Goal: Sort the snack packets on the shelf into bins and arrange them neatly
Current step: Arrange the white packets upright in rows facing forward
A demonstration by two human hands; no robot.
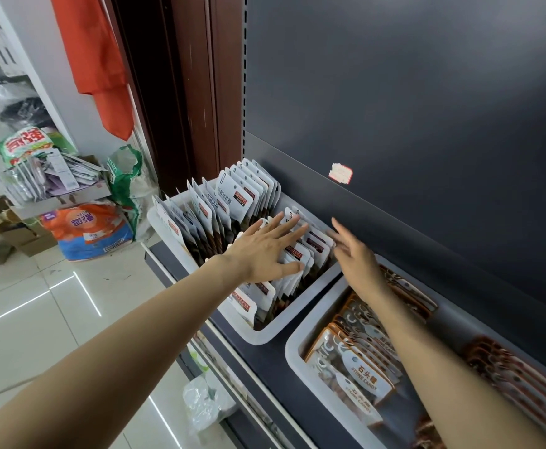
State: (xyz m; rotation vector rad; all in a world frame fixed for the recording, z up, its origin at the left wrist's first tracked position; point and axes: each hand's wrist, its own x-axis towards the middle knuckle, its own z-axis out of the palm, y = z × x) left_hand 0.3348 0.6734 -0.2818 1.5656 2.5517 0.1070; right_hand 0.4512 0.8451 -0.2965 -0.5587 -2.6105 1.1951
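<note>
On the dark shelf (394, 228), white snack packets (301, 254) stand in a white bin (265, 335); left hand (265, 251) lies flat on them, fingers straight, while right hand (356, 257) hovers just beside, fingers loosely extended, holding nothing

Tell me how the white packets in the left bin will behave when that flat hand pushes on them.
The white packets look thin and flat, standing on edge in rows, so they would likely lean and fan over rather than slide as a block. Their surfaces look glossy, so the left hand, resting open on their tops, may slip. They seem light, and the bin wall should stop them from spilling out.
</note>
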